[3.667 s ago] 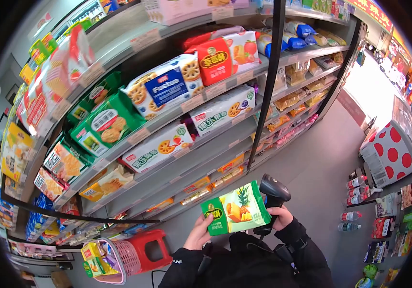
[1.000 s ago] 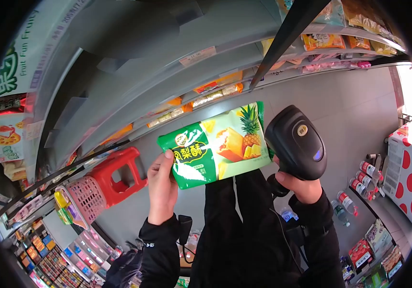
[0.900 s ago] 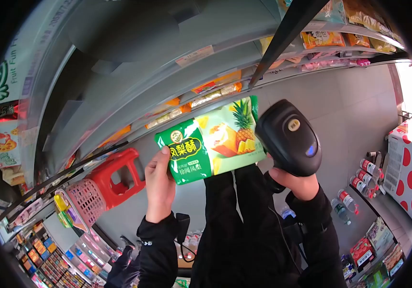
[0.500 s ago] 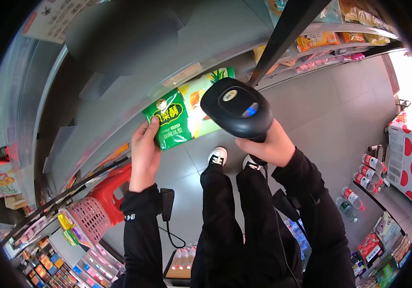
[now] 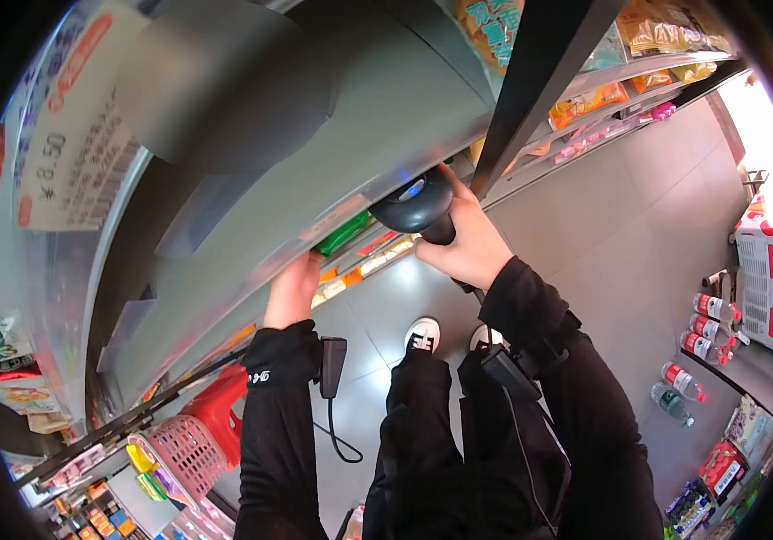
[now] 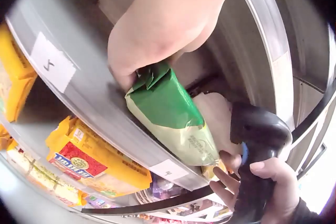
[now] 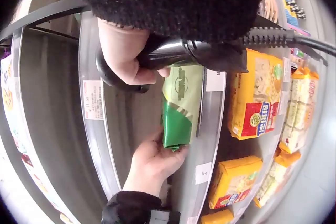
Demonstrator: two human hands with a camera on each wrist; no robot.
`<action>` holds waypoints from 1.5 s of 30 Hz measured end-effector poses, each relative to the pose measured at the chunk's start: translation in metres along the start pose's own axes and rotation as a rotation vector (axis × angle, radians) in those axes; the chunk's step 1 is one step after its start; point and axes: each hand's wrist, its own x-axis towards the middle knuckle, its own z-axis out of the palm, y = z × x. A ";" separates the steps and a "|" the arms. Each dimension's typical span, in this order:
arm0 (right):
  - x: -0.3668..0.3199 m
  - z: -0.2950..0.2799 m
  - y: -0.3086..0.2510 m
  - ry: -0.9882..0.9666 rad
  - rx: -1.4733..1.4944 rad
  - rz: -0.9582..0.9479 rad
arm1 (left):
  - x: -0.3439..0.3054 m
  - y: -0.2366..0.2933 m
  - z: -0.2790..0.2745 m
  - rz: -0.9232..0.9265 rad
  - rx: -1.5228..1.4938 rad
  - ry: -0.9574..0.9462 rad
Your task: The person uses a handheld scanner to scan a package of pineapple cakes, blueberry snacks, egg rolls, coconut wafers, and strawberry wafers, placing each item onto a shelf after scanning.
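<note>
pinching the green end of a snack pack [image 6: 176, 116], your left hand [image 5: 295, 290] reaches in below an upper shelf [image 5: 386, 117] at the centre of the head view, where only a green corner of the pack shows. at the middle of the left wrist view, the pack appears to rest along a lower shelf [image 6: 115, 124], just behind its front edge. your right hand [image 5: 469, 245], curled round a scanner [image 5: 413, 209], has fingertips at the pack's pale end; whether they touch, you cannot tell. expect a light, soft, glossy bag, slightly slippery, its contents likely to crumble; hold it by the end seam, with your fingers supporting the middle. half a second ago, you had the pack in plain sight, front up, the scanner over its right side; now it is mostly hidden, the scanner tucked at the upper shelf's edge.
</note>
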 end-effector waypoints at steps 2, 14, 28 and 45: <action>0.005 0.000 -0.002 -0.018 0.066 0.052 | 0.012 -0.006 0.001 0.005 -0.009 0.012; -0.007 -0.009 -0.015 0.024 -0.139 0.029 | 0.021 -0.011 0.013 -0.159 -0.235 -0.133; -0.031 -0.015 -0.042 -0.082 -0.074 0.078 | -0.024 -0.011 0.032 -0.005 0.117 -0.175; 0.023 0.010 -0.005 -0.127 0.025 0.119 | 0.018 -0.042 0.016 0.396 0.471 -0.075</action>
